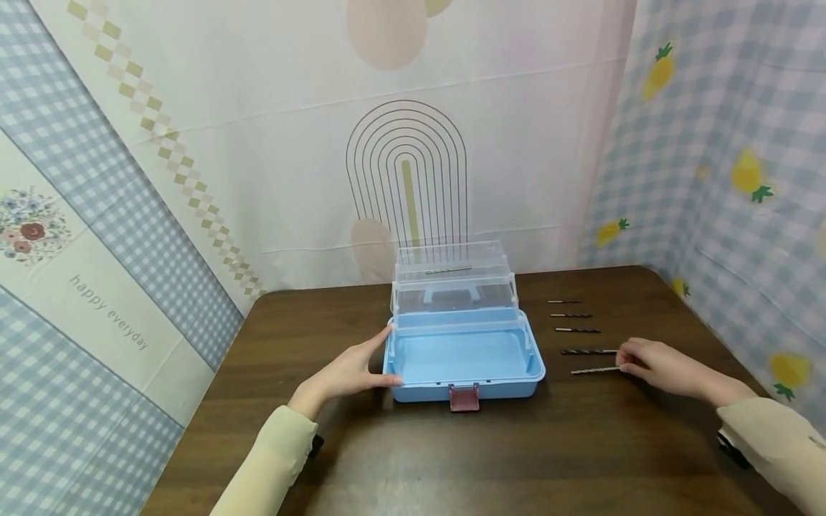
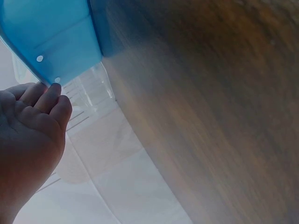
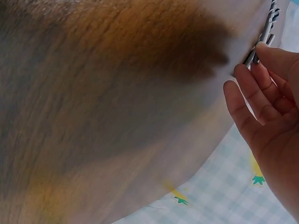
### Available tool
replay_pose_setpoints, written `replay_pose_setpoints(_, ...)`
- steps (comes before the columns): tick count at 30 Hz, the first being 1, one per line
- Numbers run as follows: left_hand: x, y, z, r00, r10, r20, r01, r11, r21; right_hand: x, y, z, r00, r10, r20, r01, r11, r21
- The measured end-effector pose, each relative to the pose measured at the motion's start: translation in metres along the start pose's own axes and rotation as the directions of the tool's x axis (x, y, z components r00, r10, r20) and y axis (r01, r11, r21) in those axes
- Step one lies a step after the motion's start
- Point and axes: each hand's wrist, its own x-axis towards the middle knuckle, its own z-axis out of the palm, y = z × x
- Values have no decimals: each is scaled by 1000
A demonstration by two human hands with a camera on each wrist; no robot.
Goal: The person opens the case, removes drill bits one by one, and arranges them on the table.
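Observation:
A light-blue toolbox (image 1: 464, 392) with clear fold-out trays stands open at mid-table, its pink latch (image 1: 464, 398) facing front. My left hand (image 1: 351, 369) rests against its left side, thumb at the front corner and index finger further back along the rim. In the left wrist view, fingertips meet the blue wall (image 2: 70, 42). To the right of the box, my right hand (image 1: 654, 364) pinches the right end of a silver drill bit (image 1: 590, 370) between thumb and fingers, low over the table. Just behind it lies a thick dark drill bit (image 1: 584, 352), its end close to the fingers.
Three smaller dark drill bits (image 1: 577, 330) lie in a row further back on the right. Another silver bit (image 1: 448, 270) sits in the upper clear tray (image 1: 487, 273). Patterned cloth (image 1: 529, 143) hangs behind the brown wooden table (image 1: 477, 459) and along both sides.

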Motion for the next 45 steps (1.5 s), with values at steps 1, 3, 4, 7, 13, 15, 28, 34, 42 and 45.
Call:
replay_pose_setpoints(1, 0, 0, 0, 1000, 0, 0, 0, 1000, -1, 0, 0, 0, 1000, 10, 6, -10, 1000, 1)
replay_pose_setpoints(3, 0, 0, 0, 1000, 1, 1, -1, 1000, -4, 0, 1, 1, 1000, 26, 18, -26, 1000, 4)
replay_pose_setpoints(4, 0, 0, 0, 1000, 0, 2, 0, 1000, -4, 0, 2, 1, 999, 34, 26, -34, 999, 5)
replay_pose_setpoints(7, 0, 0, 1, 1000, -2, 9, 2, 1000, -10, -1, 3, 1, 998, 51, 48, -51, 999, 8)
replay_pose_setpoints(13, 0, 1, 0, 1000, 4, -3, -4, 1000, -20, -1, 3, 1, 995, 64, 73, -67, 997, 37)
replay_pose_setpoints(15, 1, 1, 0, 1000, 12, -3, -12, 1000, -27, -1, 2, 1, 995, 76, 71, -79, 996, 40)
replay_pose_setpoints(28, 1, 1, 0, 1000, 7, 8, -7, 1000, -13, -6, 2, 9, 998, 50, 46, -51, 998, 22)
replay_pose_setpoints(34, 0, 2, 1, 1000, 8, 10, -8, 1000, -20, -6, 2, 8, 999, 36, 32, -36, 999, 8)
replay_pose_setpoints(42, -3, 1, 1, 1000, -4, 7, 5, 1000, -29, -3, 1, 8, 1000, 18, 18, -18, 1000, -7)
replay_pose_setpoints(45, -2, 0, 1, 1000, -1, 3, 1, 1000, -28, -2, 1, 6, 998, 50, 42, -50, 999, -2)
